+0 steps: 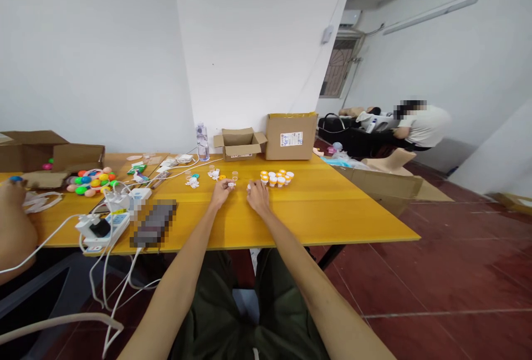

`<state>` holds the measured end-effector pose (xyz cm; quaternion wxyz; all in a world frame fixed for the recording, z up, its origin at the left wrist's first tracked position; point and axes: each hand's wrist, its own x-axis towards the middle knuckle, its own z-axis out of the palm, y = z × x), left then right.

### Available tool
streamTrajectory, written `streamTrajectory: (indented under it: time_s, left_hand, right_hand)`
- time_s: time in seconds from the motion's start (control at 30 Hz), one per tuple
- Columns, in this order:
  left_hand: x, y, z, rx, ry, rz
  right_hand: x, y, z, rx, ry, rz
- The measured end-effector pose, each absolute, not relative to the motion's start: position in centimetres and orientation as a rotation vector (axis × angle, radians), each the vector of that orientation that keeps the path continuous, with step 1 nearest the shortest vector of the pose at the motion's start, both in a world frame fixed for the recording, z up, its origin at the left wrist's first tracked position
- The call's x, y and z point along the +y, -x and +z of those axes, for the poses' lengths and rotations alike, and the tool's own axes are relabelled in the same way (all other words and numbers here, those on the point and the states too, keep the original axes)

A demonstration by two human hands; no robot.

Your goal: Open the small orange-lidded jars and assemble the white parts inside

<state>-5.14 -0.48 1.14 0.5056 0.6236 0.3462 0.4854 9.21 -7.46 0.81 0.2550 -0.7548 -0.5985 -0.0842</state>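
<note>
Pinching a small white piece [231,185], probably light, stiff plastic, best held by its edges: left hand [222,190]; right hand [258,196] at its three o'clock, hold unclear.

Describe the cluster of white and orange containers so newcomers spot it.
On the yellow wooden table, find the brown cardboard box with a large white label. In front, beside the right hand, the cluster stands packed tight, unlike loose white pieces farther left.
</note>
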Motion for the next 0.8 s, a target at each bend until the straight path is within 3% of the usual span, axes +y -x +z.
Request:
streamTrajectory:
  time_s: [0.47, 0.8]
  left_hand:
    - [0.3, 5.2, 0.6, 0.775, -1.499, 1.123]
    - [0.2, 5.3, 1.1, 0.714, -1.532, 1.083]
  right_hand:
    - [-6.7, -8.3, 1.6, -2.078, 1.736, -0.598]
    - [-6.5, -8.4, 2.4, -2.210, 1.765, -0.642]
